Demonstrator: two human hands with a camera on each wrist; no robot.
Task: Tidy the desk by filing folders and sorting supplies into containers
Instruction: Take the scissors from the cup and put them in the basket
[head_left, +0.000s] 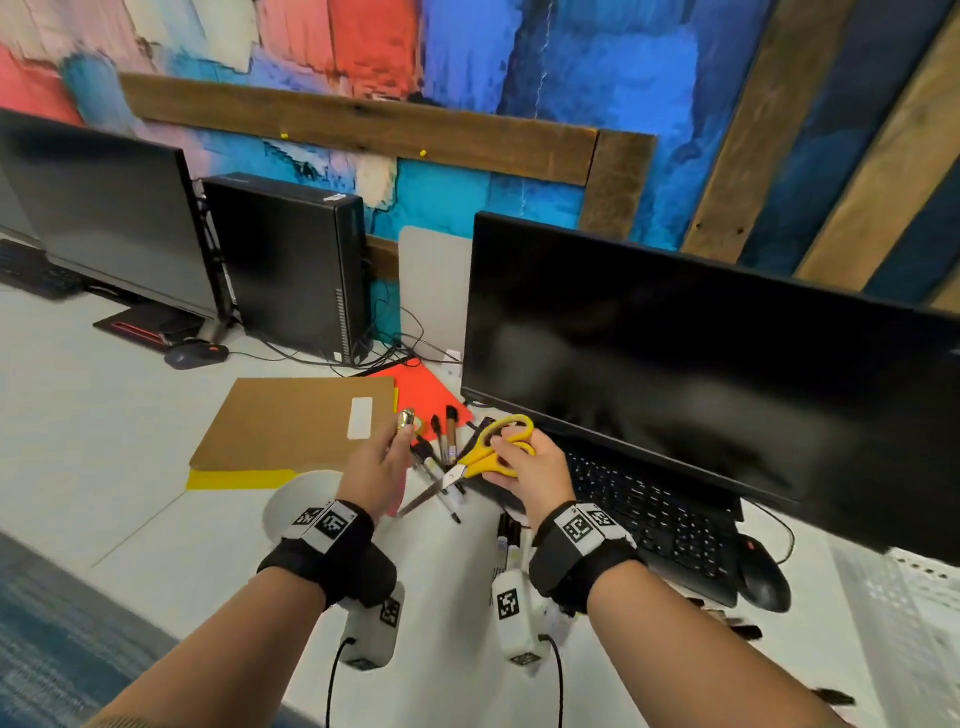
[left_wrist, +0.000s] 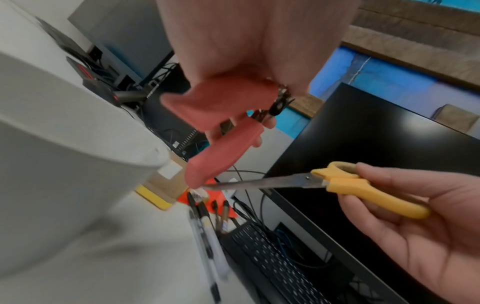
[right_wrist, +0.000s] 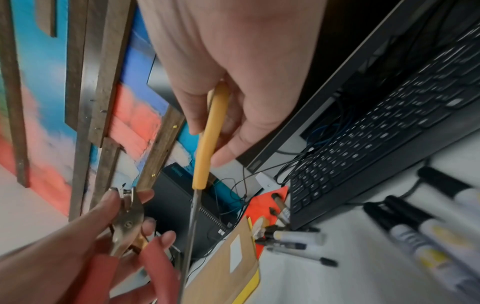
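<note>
My left hand (head_left: 387, 457) grips red-handled pliers (head_left: 405, 420), metal head up; the red handles (left_wrist: 226, 98) lie in the palm. My right hand (head_left: 524, 462) grips yellow-handled scissors (head_left: 501, 444) by the handles, blades (left_wrist: 259, 183) pointing towards the left hand. Both hands hover above the desk over several loose markers (head_left: 441, 457). A white round container (head_left: 288, 501) stands just left of my left wrist. A brown folder (head_left: 291, 421) lies on a yellow folder (head_left: 239, 479), with an orange folder (head_left: 423, 389) behind.
A black keyboard (head_left: 654, 519), a monitor (head_left: 701, 364) and a mouse (head_left: 763, 577) fill the right side. More markers (right_wrist: 428, 226) lie beside the keyboard. A computer tower (head_left: 291, 265), cables and a second monitor (head_left: 104, 218) stand at the back left.
</note>
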